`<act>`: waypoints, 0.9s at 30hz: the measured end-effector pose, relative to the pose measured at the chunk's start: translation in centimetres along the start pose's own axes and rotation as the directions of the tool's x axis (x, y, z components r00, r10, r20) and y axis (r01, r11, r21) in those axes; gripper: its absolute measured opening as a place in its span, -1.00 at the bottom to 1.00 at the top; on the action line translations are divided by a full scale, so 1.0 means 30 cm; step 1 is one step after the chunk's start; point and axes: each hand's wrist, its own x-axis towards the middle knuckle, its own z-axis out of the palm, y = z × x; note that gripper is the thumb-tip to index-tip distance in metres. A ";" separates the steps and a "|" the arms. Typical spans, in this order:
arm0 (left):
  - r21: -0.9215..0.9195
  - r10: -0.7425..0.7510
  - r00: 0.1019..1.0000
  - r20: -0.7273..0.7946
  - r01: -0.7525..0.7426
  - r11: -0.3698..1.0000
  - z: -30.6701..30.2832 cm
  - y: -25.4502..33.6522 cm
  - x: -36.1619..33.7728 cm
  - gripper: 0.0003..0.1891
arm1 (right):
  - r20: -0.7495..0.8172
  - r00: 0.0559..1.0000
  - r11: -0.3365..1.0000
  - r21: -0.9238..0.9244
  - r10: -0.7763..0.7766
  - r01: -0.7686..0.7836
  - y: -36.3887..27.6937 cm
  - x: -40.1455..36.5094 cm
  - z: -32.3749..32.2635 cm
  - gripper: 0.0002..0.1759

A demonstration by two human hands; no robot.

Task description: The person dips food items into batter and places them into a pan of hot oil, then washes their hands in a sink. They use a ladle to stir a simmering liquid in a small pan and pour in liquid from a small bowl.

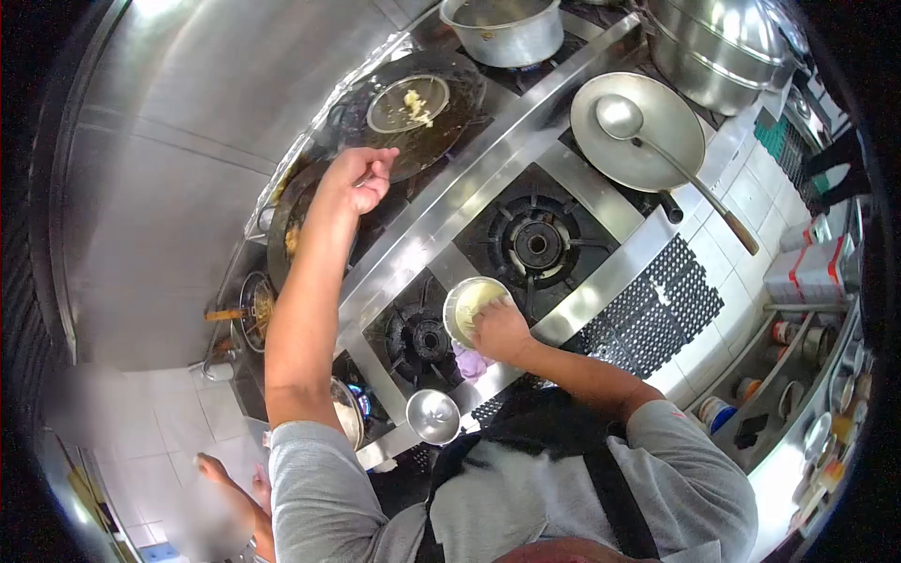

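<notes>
Right hand [497, 330] clasps rim of bowl [467, 302], burner [537, 244] just beyond; left hand [361, 178] fisted above wok [462, 94], held item indiscernible

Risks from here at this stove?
1. Left hand reaches over the dark wok; the forearm could get burned if it is hot.
2. Right hand grips the bowl by its rim beside a burner; it could tip and spill.
3. The ladle handle juts past the stove edge; a bump could knock it.

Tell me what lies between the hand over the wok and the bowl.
Head view: only the stove's bare steel strip separates the left hand from the bowl gripped by the right hand.
</notes>
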 end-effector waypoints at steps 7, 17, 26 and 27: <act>-0.271 0.012 0.970 0.241 0.055 0.961 -0.071 -0.133 -0.163 -0.75 | -0.071 0.997 0.999 -0.013 -0.035 0.034 -0.011 0.008 0.046 -0.67; -0.525 0.115 0.928 0.353 0.095 0.845 -0.427 -0.229 -0.370 -0.70 | -0.094 0.992 0.996 -0.045 -0.080 0.076 -0.059 0.037 0.065 -0.74; -0.210 0.338 0.897 -0.286 -0.403 0.891 -1.343 -0.351 -0.732 -0.71 | -0.115 0.987 0.989 -0.109 -0.113 0.100 -0.112 0.052 0.067 -0.76; -0.114 0.339 0.865 -0.370 -0.404 0.907 -1.452 -0.378 -0.741 -0.74 | -0.108 0.988 0.988 -0.116 -0.114 0.102 -0.111 0.052 0.073 -0.76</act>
